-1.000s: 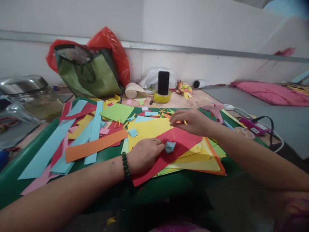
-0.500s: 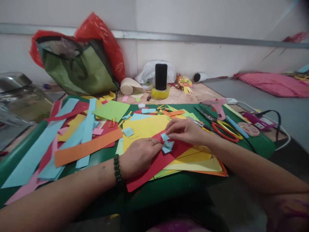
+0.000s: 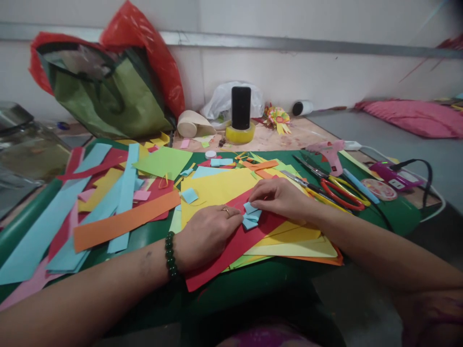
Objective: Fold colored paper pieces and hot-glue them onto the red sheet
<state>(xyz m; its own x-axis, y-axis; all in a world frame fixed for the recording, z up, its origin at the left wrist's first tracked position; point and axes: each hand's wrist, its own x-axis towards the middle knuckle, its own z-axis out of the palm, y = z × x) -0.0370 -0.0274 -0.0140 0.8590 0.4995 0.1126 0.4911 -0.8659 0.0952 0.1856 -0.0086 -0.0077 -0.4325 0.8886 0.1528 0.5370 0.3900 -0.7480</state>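
Note:
A small folded light-blue paper piece (image 3: pixel 250 216) lies on a red paper sheet (image 3: pixel 235 243) atop yellow sheets (image 3: pixel 217 188). My left hand (image 3: pixel 206 233), with a ring and a dark bead bracelet at the wrist, rests on the red sheet with fingers curled, pinching the left side of the blue piece. From the right, my right hand (image 3: pixel 278 196) has its fingertips pressed together on the top of the same blue piece.
Long strips of blue, orange and red paper (image 3: pixel 123 219) cover the green mat (image 3: pixel 32 217) at left. Scissors (image 3: pixel 336 190), a pink glue gun (image 3: pixel 331 153) and a purple device (image 3: pixel 396 177) lie at right. A phone on a tape roll (image 3: pixel 241 115) and a red-green bag (image 3: pixel 108 91) stand behind.
My right hand came back from the far paper scraps to the blue piece by my left hand, uncovering the scissors. The view has shifted slightly.

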